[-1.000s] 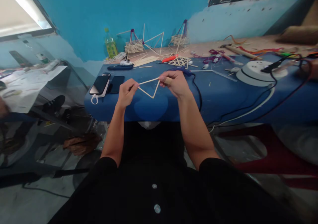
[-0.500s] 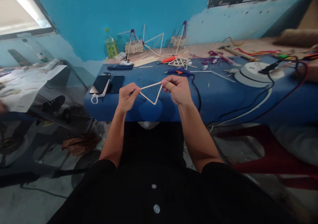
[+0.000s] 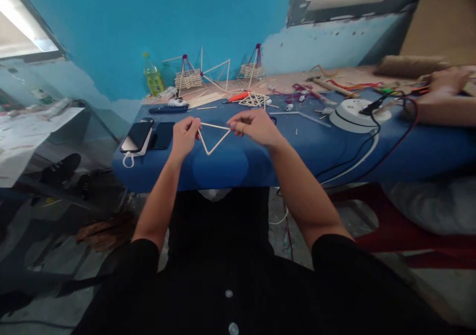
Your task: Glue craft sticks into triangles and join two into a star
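Observation:
A small triangle of thin wooden sticks (image 3: 219, 141) hangs above the front of the blue table, one corner pointing down toward me. My left hand (image 3: 186, 137) pinches its left corner between thumb and fingers. At the right corner, the thumb and fingertips of my right hand (image 3: 256, 127) close on the stick ends. Behind my right hand the blue glue gun is almost wholly hidden. Just beyond lie a flat stick lattice (image 3: 253, 100) and an orange-red tool (image 3: 240, 96).
Stick models (image 3: 188, 79) stand by the wall near a yellow-green bottle (image 3: 153, 77). Phones (image 3: 137, 136) lie at the left. A white round power strip (image 3: 349, 116) with trailing cables sits at the right. Another person's forearm (image 3: 442, 108) rests at the far right.
The view has swung to the right, and another person's arm has come into sight. The triangle has turned in my hands. My right hand now covers the glue gun.

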